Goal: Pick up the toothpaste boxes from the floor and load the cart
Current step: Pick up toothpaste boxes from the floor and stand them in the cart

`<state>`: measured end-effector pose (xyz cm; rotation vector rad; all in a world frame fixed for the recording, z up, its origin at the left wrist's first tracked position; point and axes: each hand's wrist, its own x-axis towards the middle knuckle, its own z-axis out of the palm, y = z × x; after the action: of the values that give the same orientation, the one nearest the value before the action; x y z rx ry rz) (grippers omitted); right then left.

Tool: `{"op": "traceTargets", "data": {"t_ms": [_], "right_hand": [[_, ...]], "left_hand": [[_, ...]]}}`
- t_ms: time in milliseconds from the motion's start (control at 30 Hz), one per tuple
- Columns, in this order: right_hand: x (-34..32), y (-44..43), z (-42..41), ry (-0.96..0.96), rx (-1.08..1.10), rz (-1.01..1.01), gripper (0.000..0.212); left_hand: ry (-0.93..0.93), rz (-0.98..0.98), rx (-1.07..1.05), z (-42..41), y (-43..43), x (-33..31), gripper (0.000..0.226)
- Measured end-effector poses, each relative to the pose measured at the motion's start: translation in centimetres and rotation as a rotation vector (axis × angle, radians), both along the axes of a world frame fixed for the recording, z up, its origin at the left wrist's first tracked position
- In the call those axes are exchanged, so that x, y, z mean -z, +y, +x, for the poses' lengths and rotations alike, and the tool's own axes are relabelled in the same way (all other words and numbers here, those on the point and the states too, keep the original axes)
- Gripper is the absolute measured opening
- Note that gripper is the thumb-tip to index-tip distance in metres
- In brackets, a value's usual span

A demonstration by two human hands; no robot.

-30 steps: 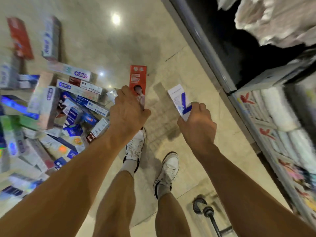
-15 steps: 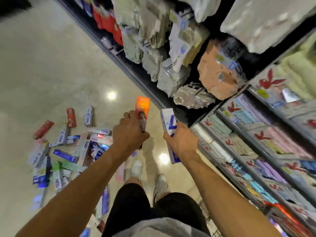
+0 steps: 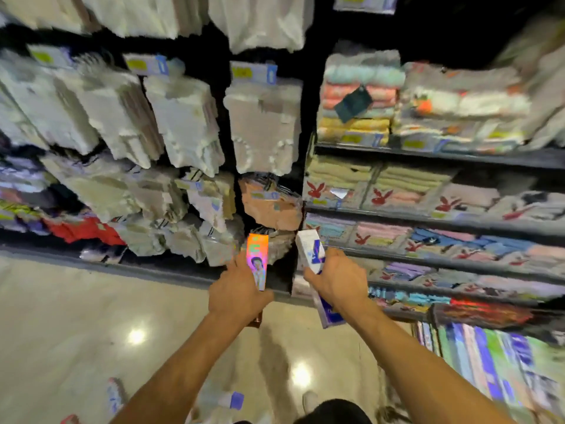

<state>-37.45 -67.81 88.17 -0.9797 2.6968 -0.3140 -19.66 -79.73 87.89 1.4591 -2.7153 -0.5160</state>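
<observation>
Toothpaste boxes, two of them, up off the floor [image 3: 76, 316] and held just in front of the shelf rack [image 3: 428, 155] — orange box [image 3: 257, 261] upright in the left hand [image 3: 237, 293], fingers wrapped round its lower half, portrait face turned to the camera; white-and-blue box [image 3: 312, 252] gripped about its middle by the right hand [image 3: 337, 281], top tipped toward the rack's dark centre post, lower end poking out below the wrist. One box per hand, side by side but not touching, probably for loading both into the cart in a single trip. Cart itself nowhere in view, so no telling which way from the rack to turn. Farther back from the rack, at the bottom edge, a few blurred boxes [image 3: 226, 399] lying on the floor — more picking to come, most likely. Rack packed with folded towels and bagged textiles, labels too smeared to read.
</observation>
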Motion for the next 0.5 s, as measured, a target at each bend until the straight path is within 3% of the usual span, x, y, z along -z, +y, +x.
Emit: {"op": "traceTargets", "data": {"t_ms": [200, 333, 500], "right_hand": [[-1.7, 11.5, -1.1, 0.012, 0.378, -0.05, 0.053], [-2.1, 20.7, -0.9, 0.041, 0.565, 0.002, 0.054], [-2.9, 31.4, -0.7, 0.06, 0.787, 0.014, 0.058]], "left_hand": [[0.042, -0.053, 0.364, -7.7, 5.7, -2.3, 0.066], [0.048, 0.025, 0.575, -11.9, 12.6, -2.6, 0.064], [0.043, 0.058, 0.729, -15.0, 21.5, -2.9, 0.073]]}}
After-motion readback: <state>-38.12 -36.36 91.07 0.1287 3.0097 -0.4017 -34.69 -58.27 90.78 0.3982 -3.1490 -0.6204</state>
